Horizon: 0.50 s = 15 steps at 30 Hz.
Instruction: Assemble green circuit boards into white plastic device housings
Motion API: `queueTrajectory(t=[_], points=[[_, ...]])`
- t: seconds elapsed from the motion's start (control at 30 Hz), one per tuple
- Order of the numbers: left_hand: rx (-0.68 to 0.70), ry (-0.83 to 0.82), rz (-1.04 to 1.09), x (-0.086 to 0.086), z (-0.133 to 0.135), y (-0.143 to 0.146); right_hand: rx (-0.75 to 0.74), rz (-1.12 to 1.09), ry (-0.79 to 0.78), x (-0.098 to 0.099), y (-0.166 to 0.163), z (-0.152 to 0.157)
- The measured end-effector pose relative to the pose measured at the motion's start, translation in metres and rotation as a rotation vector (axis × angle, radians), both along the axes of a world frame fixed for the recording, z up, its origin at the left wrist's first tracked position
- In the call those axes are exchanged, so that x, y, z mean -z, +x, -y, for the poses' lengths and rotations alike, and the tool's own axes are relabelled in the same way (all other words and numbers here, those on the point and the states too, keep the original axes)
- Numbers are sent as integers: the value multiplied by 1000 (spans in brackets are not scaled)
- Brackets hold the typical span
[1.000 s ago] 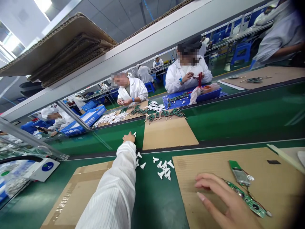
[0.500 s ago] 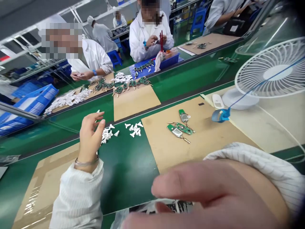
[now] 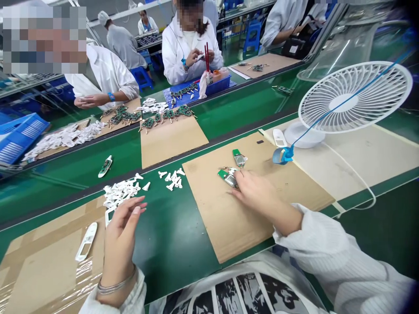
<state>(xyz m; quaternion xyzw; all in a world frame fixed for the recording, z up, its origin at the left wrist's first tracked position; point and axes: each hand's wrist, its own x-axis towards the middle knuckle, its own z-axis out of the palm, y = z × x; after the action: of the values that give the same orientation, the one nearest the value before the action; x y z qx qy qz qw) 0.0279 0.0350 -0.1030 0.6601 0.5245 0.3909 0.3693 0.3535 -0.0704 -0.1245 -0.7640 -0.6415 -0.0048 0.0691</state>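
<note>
My left hand hovers at the edge of the green bench, fingers apart and nothing in them. Just beyond it lies a pile of small white plastic pieces, with a white plastic frame partly hidden behind the hand. To its left, a long white plastic shell with a rectangular opening rests on taped cardboard. My right hand reaches down to the brown cardboard, its thumb and fingers closed around a green circuit board with a silvery screen. A second circuit board lies just behind it.
A smaller group of white pieces lies beside the cardboard. On the green belt sits a white shell with a board. A white fan with a blue cord stands at right. Co-workers in white coats sit across, near circuit boards.
My right hand has moved from close to the camera forward onto the circuit boards. The view has shifted; my left hand appears lower, and the shell with a board now shows on the belt.
</note>
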Motion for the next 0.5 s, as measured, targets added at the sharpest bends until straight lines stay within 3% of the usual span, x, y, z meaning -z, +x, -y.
queueTrajectory(t=[0.07,0.17,0.3,0.4,0.5], points=[[24,-48,-4,4,3,2,-30,-40,-17,11,-2,-1],[96,-84,-12,7,7,9,-101,-134,3,10,-7,-1],[253,-143,62,8,14,33,-322,-686,-11,-10,-21,-13],[318,-333,287,9,15,55,-530,-904,-70,-28,-35,-27],[414,-588,411,7,14,69,-697,-859,-44,-39,-47,-42]])
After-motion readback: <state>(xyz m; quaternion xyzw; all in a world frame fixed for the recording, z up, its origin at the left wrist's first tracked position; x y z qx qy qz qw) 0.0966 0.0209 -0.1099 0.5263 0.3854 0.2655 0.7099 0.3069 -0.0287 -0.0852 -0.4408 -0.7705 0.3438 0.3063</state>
